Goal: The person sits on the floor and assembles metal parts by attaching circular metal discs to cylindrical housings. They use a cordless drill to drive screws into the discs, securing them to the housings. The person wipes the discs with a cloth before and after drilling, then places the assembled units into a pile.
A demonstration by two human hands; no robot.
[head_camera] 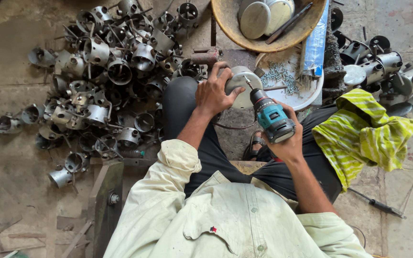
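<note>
Seen from above, a person in a pale work shirt sits on the floor with knees apart, working over a round metal disc (241, 83) held just in front of the knees. The left hand (213, 91) wraps its fingers over the disc's near-left edge, pressed tight, seemingly to brace it against the drill's push. The right hand (290, 143), just right of the disc, is closed around the grip of a teal cordless drill (269, 114), whose bit slants up-left so its tip meets the disc's face. Left of the disc lies a large heap of grey metal cylinders (106, 76). Just beyond the disc sits a white dish of screws (288, 88), within easy reach, and past that a tan bowl (230, 26) holding more discs. Right of the disc lies a crumpled yellow-green striped cloth (364, 134).
</note>
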